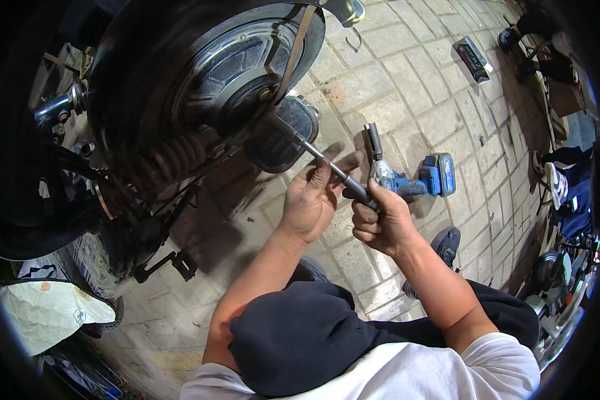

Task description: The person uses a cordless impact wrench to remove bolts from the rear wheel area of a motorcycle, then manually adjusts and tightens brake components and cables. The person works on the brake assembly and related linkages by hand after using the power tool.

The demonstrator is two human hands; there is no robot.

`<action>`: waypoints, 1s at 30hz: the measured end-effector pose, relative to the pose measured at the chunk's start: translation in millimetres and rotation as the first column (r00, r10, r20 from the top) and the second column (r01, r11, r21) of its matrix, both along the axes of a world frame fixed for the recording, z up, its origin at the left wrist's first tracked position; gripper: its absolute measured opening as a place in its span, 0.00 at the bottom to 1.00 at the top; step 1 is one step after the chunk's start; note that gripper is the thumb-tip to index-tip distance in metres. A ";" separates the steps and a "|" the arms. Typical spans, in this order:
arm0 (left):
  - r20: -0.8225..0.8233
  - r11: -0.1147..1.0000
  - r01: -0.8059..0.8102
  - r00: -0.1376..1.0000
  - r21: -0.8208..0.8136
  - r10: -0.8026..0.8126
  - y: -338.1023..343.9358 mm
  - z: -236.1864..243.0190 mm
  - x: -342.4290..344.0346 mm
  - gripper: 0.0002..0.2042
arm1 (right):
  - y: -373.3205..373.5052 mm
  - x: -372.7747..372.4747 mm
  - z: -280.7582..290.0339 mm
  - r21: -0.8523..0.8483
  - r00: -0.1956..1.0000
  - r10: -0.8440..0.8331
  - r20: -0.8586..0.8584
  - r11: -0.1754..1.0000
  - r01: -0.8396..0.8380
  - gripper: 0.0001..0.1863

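Observation:
My right hand (383, 217) is closed around the dark grip of a long steel-shafted wrench (333, 168). The wrench slants up and left, its far end near the hub of a dark wheel (243, 63); exactly what it engages is hard to make out. My left hand (311, 203) is under the middle of the shaft, which passes between its thumb and outstretched, slightly blurred fingers. Just beyond my right hand, a blue cordless impact wrench (401, 183) lies on the paving with a long socket fitted. Behind the shaft is a dark rounded box-like part (290, 137) beside the wheel.
A coil spring (173, 160) and a pedal (183, 265) belong to the vehicle on the left. A pale bag (53, 313) hangs at lower left. On the brick paving (380, 73) lies a small dark box (473, 60). People's feet (556, 185) and more vehicle parts line the right.

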State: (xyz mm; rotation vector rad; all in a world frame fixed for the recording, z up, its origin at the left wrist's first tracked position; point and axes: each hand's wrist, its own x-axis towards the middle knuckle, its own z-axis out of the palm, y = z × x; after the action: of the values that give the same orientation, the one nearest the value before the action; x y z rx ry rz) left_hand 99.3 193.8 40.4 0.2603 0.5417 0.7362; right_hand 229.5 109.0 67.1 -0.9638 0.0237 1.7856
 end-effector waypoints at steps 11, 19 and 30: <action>-0.097 0.995 -0.012 0.995 0.102 0.022 -0.2 4.6 0.4 0.17 | -10.2 25.4 -9.7 0.123 0.761 0.173 -0.625 0.985 -0.123 0.34; -0.281 0.965 0.202 0.929 -0.165 -0.242 -26.7 -18.8 -14.9 0.26 | -53.9 114.3 -99.0 -0.690 -0.743 0.216 0.633 0.593 -0.415 0.42; -0.741 -0.272 0.808 0.588 0.523 0.325 -60.6 -34.5 1.4 0.42 | -102.0 144.0 -51.7 -0.284 -0.123 0.315 0.941 0.539 -0.793 0.32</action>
State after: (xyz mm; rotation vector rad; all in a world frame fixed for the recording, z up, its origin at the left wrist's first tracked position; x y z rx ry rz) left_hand 100.7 133.2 5.9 2.4469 0.4126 0.2377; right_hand 373.5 7.0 15.5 -1.8118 -1.8952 1.3680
